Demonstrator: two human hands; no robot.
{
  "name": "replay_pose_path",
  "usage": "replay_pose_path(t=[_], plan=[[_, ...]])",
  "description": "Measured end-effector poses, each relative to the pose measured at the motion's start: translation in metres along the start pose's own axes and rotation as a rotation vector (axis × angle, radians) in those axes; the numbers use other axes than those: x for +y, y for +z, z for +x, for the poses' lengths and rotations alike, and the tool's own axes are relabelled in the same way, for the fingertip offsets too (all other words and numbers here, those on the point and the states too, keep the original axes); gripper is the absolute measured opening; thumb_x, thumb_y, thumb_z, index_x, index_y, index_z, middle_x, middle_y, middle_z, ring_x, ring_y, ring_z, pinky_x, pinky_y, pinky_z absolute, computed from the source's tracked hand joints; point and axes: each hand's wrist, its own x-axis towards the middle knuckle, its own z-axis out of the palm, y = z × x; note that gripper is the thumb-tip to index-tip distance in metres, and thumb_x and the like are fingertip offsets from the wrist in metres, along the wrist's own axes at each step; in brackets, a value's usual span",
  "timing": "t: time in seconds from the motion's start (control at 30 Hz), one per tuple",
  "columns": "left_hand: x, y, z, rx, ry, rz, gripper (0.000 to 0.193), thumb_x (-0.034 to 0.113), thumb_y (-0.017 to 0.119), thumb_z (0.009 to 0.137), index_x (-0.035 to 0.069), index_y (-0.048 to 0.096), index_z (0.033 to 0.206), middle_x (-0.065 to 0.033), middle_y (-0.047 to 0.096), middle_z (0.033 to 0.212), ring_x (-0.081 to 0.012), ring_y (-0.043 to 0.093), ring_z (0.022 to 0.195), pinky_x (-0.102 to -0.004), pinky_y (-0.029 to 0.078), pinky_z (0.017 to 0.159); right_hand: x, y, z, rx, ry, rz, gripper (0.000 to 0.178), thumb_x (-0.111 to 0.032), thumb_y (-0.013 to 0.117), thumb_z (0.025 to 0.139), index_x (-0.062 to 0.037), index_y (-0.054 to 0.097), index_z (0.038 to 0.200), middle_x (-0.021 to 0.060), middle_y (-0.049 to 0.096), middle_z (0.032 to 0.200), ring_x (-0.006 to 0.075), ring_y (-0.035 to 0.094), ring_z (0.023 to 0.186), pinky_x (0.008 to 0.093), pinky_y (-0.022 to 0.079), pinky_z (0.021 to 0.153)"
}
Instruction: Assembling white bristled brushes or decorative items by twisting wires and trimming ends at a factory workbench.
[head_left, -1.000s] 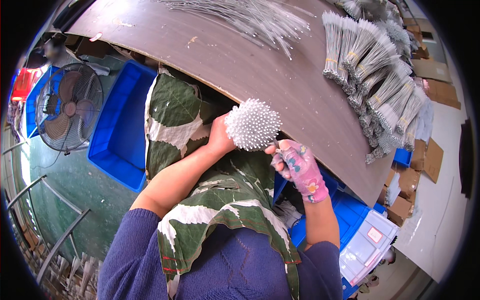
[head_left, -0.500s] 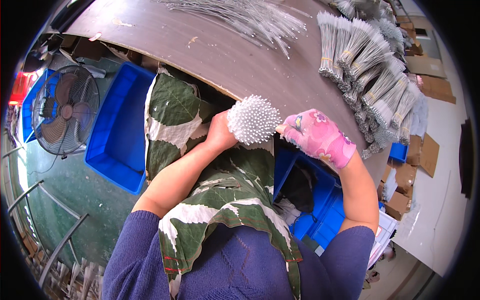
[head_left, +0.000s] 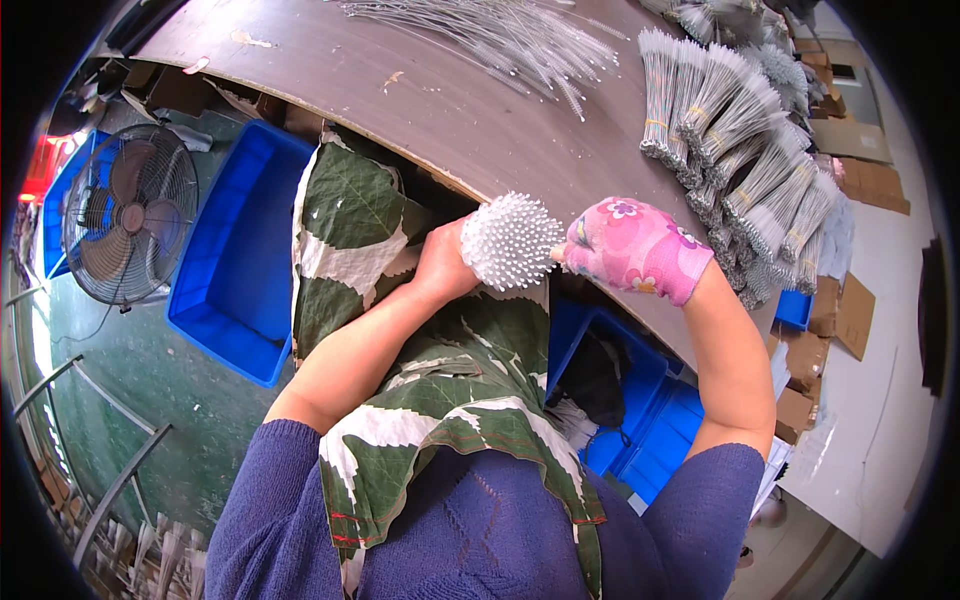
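Note:
My bare left hand (head_left: 445, 262) is wrapped round a bundle of thin straw brushes (head_left: 512, 241). Their white bristled tips face up in a dense round cluster, and the stems are hidden below. Just right of the bundle is my right hand (head_left: 632, 249), in a pink floral glove with bare fingertips. Its fingers are curled together, with the thumb tip close to the bundle's edge; what they pinch, if anything, is too small to make out. A green and white leaf-patterned apron (head_left: 440, 360) lies across my lap beneath the left forearm.
Loose straw brushes (head_left: 500, 40) lie on the brown table (head_left: 430, 120); banded brush bundles (head_left: 735, 130) are piled at its right. Blue bins (head_left: 235, 255) stand left and below the table edge. A fan (head_left: 132, 215) is at far left, near metal rails (head_left: 120, 480).
My right hand has turned, its glove back now facing up more, and its elbow has swung outward to the right. The left hand keeps the bundle in nearly the same place.

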Motion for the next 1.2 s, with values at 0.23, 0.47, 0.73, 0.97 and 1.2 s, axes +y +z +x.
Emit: replay_pose_path(t=[0.23,0.47,0.73,0.97,1.2], plan=[[0.002,-0.002,0.001,-0.013,0.016,0.096,0.040,0.021,0.071,0.074,0.007,0.060,0.111,-0.0150,0.065,0.103,-0.0304,0.063,0.098,-0.0336,0.050,0.083,-0.014,-0.010,0.001,-0.090,0.036,-0.109,0.036,-0.036,0.054,0.088,-0.0025,0.067,0.088,0.0195,0.065,0.090,0.0362,0.062,0.088,0.0429,0.047,0.080],[-0.002,0.002,0.000,-0.013,-0.053,0.005,0.040,0.021,0.071,0.074,0.007,0.060,0.110,-0.0156,0.065,0.102,-0.0318,0.062,0.099,-0.0347,0.050,0.083,0.007,0.007,-0.006,0.054,0.020,0.105,0.037,-0.037,0.058,0.088,-0.0018,0.066,0.080,0.0166,0.059,0.067,0.0284,0.057,0.064,0.0381,0.045,0.063],[0.002,0.001,-0.002,0.016,-0.033,-0.072,0.039,0.019,0.071,0.075,0.007,0.060,0.110,-0.0155,0.065,0.104,-0.0301,0.062,0.101,-0.0333,0.049,0.085,0.020,0.014,-0.008,-0.014,0.130,0.503,0.038,-0.036,0.058,0.088,-0.0018,0.064,0.074,0.0031,0.051,0.057,0.0099,0.047,0.057,0.0283,0.040,0.056],[0.000,0.002,-0.001,0.011,-0.030,-0.060,0.039,0.019,0.071,0.074,0.006,0.060,0.110,-0.0152,0.065,0.104,-0.0301,0.063,0.099,-0.0333,0.049,0.084,0.021,0.008,-0.003,-0.037,0.069,0.429,0.041,-0.039,0.058,0.088,-0.0014,0.063,0.072,0.0041,0.053,0.057,0.0117,0.049,0.055,0.0298,0.041,0.053],[-0.005,0.006,-0.001,0.048,0.010,-0.126,0.036,0.019,0.073,0.073,0.005,0.060,0.103,-0.0158,0.065,0.098,-0.0326,0.063,0.096,-0.0348,0.050,0.081,0.022,0.013,0.000,-0.063,0.027,0.309,0.042,-0.040,0.055,0.089,-0.0004,0.066,0.080,0.0109,0.058,0.062,0.0205,0.054,0.059,0.0341,0.044,0.061]])
